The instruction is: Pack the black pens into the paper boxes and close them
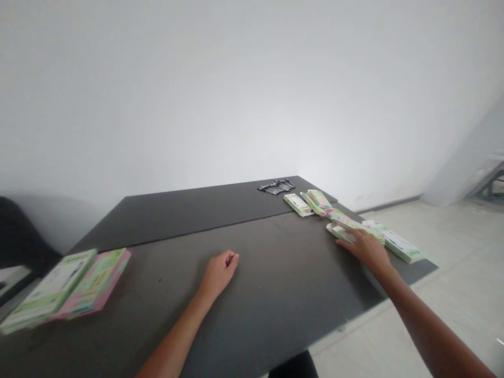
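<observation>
My left hand (219,273) rests on the dark table (252,294) near its middle, fingers curled in with nothing in them. My right hand (367,247) reaches to the right side and lies on a flat green and white box (339,231); its fingers spread over the box. More such boxes (397,245) lie just beyond that hand near the table's right edge. Two green and pink boxes (66,289) lie side by side at the left.
Several more flat boxes (311,202) and a cluster of small black items (276,186) sit at the far right corner. A dark chair (19,236) stands at the left. White wall behind; tiled floor to the right.
</observation>
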A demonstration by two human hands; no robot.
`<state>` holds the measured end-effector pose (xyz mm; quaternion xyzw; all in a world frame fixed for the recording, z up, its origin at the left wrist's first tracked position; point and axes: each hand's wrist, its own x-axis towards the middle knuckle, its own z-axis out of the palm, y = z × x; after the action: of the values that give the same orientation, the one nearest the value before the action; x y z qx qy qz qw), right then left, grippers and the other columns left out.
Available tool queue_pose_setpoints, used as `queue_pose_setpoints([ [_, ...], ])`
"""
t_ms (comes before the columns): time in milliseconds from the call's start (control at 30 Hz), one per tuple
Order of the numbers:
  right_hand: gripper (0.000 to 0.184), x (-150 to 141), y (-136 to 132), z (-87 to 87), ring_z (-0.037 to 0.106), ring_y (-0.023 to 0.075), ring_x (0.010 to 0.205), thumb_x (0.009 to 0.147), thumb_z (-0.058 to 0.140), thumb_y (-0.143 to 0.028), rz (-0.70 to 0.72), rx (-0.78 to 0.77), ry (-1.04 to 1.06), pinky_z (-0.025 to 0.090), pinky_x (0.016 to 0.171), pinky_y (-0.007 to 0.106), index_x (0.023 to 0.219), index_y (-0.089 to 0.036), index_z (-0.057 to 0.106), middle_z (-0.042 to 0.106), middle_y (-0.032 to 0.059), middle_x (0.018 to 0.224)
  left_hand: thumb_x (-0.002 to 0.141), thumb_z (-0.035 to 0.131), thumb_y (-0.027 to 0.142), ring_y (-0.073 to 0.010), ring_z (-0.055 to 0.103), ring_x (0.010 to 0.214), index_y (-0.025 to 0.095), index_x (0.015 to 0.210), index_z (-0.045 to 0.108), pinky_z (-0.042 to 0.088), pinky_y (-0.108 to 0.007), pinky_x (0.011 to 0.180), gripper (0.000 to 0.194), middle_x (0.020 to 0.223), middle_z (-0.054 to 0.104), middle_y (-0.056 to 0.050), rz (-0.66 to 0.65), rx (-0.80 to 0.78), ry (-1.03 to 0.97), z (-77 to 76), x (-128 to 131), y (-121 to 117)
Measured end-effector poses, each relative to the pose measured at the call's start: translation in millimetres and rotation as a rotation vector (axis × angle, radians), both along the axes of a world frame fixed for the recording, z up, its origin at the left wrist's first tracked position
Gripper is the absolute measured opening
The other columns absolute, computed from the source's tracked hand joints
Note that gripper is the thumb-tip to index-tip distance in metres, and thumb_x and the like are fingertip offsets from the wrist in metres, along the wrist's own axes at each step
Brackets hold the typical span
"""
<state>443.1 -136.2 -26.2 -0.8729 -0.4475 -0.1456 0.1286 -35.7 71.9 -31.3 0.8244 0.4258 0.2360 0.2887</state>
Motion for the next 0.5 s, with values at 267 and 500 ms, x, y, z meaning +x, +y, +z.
queue_pose_setpoints([
  [267,0.062,21.8,-13.5,-5.9,0.074,0.046,0.11,0.082,0.074,-0.068,-0.044,-0.064,0.044,0.053,0.095,0.054,0.122,-0.02,0.075,0.079,0.0234,0.119,0.102,0.047,0.046,-0.018,0.061,0.07,0.021,0.081,0.067,0.037,-0.028,0.069,0.038,0.07,0.065,0.001,0.012,0.002,0.0,-1.2,-0.8,1.4],
  [500,0.063,4.6,-19.5,3.8,0.07,0.0513,0.117,0.07,0.08,-0.067,-0.095,-0.042,0.165,0.054,0.093,0.06,0.113,-0.02,0.074,0.076,0.0248,0.126,0.099,0.051,0.045,-0.0182,0.059,0.069,0.021,0.079,0.068,0.037,-0.028,0.069,0.036,0.068,0.064,0.001,0.023,-0.039,-0.037,1.7,-0.4,-0.8],
])
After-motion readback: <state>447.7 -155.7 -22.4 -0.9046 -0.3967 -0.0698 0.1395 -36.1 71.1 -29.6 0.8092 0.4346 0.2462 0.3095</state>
